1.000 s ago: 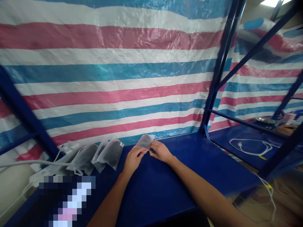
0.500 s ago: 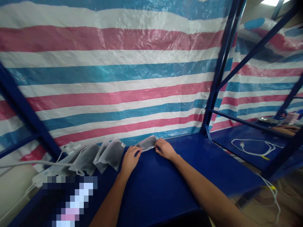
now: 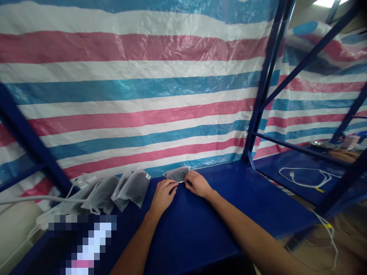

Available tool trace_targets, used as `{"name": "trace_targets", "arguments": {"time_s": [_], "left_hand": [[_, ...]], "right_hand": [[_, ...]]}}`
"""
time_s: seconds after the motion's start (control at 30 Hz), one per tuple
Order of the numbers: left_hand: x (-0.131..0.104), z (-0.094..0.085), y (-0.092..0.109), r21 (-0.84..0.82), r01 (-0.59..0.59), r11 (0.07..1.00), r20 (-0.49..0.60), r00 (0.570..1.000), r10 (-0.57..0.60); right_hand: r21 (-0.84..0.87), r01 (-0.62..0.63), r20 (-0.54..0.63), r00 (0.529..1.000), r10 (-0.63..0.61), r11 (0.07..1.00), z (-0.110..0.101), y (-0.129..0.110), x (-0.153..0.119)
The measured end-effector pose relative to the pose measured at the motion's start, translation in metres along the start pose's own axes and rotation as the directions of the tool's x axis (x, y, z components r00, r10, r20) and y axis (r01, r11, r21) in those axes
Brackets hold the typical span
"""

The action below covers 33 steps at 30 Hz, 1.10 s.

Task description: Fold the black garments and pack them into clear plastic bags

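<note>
Left hand point(image 3: 163, 195) shifted nearer right hand point(image 3: 198, 184) | both grips clamped on grey pouch point(image 3: 176, 174)

My left hand point(image 3: 164, 194) and right hand point(image 3: 197, 183) pinch the near edge of a translucent bag point(image 3: 177, 173) holding something dark, at the back of the blue desk point(image 3: 197, 225). To its left, a row of similar bags point(image 3: 134, 187) leans near a white power strip point(image 3: 43, 220). Behind hangs a striped tarp point(image 3: 149, 88); beyond the blue frame point(image 3: 258, 103) on my right lies a coiled white cable point(image 3: 305, 177).
</note>
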<state>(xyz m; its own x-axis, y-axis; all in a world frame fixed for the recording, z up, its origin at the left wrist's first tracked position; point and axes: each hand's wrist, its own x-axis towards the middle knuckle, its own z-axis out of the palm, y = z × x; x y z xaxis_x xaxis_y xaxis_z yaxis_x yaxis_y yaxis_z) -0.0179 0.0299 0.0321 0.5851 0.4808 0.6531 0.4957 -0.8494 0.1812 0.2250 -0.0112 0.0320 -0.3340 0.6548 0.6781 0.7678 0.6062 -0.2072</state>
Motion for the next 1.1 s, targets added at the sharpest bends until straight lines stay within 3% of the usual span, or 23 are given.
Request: {"name": "trace_targets", "arguments": {"time_s": [0.67, 1.1], "left_hand": [[0.001, 0.012, -0.009, -0.059, 0.035, 0.998, -0.018, 0.999, -0.036], [0.003, 0.011, -0.007, -0.078, 0.074, 0.994, -0.01, 0.997, -0.075]], "right_hand": [[0.015, -0.023, 0.019, 1.0, 0.023, 1.0, -0.004, -0.005, 0.0], [0.069, -0.028, -0.029, 0.999, 0.03, 0.997, 0.014, -0.011, -0.002]]}}
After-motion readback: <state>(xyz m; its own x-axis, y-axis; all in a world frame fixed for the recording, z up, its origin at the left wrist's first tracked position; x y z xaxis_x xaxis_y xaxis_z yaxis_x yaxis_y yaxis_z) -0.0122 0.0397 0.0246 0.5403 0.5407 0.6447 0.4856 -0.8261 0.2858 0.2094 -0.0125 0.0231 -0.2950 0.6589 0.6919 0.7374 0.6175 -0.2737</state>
